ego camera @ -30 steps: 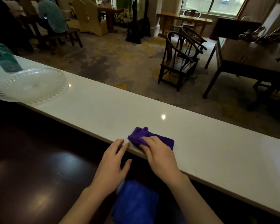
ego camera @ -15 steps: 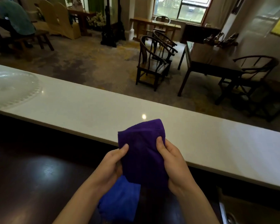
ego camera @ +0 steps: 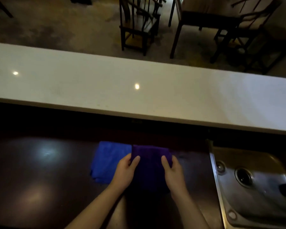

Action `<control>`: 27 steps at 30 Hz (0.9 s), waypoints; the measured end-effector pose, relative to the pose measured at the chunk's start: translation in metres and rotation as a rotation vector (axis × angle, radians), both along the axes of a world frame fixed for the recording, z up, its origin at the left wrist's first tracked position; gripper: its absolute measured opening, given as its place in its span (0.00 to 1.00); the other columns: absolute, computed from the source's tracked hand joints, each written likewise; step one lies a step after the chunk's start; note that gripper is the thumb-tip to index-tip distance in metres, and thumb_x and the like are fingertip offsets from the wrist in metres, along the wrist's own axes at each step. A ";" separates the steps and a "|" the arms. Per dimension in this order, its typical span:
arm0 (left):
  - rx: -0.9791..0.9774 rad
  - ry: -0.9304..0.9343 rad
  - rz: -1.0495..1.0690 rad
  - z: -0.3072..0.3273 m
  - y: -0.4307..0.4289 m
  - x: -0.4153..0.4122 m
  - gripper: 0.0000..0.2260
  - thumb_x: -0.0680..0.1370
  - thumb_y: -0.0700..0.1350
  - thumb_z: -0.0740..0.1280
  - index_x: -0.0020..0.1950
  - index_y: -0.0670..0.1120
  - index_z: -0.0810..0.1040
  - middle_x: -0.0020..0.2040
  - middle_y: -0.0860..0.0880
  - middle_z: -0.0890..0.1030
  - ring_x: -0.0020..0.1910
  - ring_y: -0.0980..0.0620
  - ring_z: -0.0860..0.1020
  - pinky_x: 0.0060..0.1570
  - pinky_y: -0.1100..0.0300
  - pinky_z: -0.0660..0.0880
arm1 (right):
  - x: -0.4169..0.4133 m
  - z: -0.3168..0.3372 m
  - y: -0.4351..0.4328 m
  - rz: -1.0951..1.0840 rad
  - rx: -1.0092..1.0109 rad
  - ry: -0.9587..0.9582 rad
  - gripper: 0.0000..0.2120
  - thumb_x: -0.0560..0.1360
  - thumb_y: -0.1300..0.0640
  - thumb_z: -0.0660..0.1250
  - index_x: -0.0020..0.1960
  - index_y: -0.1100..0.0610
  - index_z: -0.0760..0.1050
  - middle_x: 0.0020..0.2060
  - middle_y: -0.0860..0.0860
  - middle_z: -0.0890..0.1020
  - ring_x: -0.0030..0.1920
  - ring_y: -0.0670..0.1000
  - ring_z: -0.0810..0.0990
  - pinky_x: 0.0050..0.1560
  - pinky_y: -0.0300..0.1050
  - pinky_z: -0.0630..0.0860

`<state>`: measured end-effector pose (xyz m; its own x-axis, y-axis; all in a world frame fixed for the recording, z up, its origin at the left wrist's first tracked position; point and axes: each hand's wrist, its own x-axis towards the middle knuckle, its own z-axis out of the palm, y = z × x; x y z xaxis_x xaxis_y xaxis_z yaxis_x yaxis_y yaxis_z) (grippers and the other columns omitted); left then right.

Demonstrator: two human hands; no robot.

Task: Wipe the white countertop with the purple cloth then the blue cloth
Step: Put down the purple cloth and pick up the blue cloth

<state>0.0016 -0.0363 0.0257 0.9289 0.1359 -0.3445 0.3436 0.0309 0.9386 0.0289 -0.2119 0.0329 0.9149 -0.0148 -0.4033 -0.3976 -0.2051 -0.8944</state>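
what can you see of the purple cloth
The purple cloth is a deep violet, soft-looking fabric, folded into a rough rectangle. It is held over the dark lower counter, below the white countertop. The left hand grips its left edge and the right hand its right edge, thumbs on top. Its left side meets or overlaps the blue cloth. Whether it rests on the dark counter cannot be told.

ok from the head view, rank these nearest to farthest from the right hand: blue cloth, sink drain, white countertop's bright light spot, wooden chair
1. Sink drain, to the right of the right hand, in the steel sink.
2. Blue cloth, to the left, past the purple cloth; close to the drain's distance.
3. Light spot, ahead on the white countertop.
4. Wooden chair, beyond the countertop.
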 end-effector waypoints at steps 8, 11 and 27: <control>0.371 0.093 -0.070 -0.065 -0.017 0.006 0.10 0.82 0.49 0.63 0.54 0.45 0.79 0.46 0.48 0.85 0.44 0.53 0.83 0.47 0.47 0.80 | 0.001 -0.075 -0.016 0.042 -0.239 0.038 0.10 0.82 0.46 0.60 0.51 0.50 0.75 0.47 0.50 0.83 0.47 0.50 0.82 0.51 0.52 0.79; 0.484 0.056 -0.064 -0.069 -0.025 0.005 0.10 0.82 0.49 0.62 0.52 0.44 0.79 0.42 0.48 0.84 0.40 0.52 0.82 0.43 0.47 0.80 | 0.001 -0.080 -0.018 0.052 -0.310 -0.013 0.11 0.83 0.47 0.60 0.51 0.53 0.75 0.45 0.51 0.82 0.45 0.51 0.81 0.51 0.54 0.79; 0.674 0.019 -0.018 -0.059 -0.028 0.009 0.13 0.79 0.48 0.67 0.62 0.46 0.78 0.53 0.48 0.83 0.52 0.50 0.80 0.55 0.47 0.78 | 0.004 -0.075 -0.016 0.048 -0.499 -0.094 0.12 0.81 0.48 0.63 0.58 0.55 0.77 0.49 0.50 0.82 0.51 0.53 0.81 0.46 0.43 0.74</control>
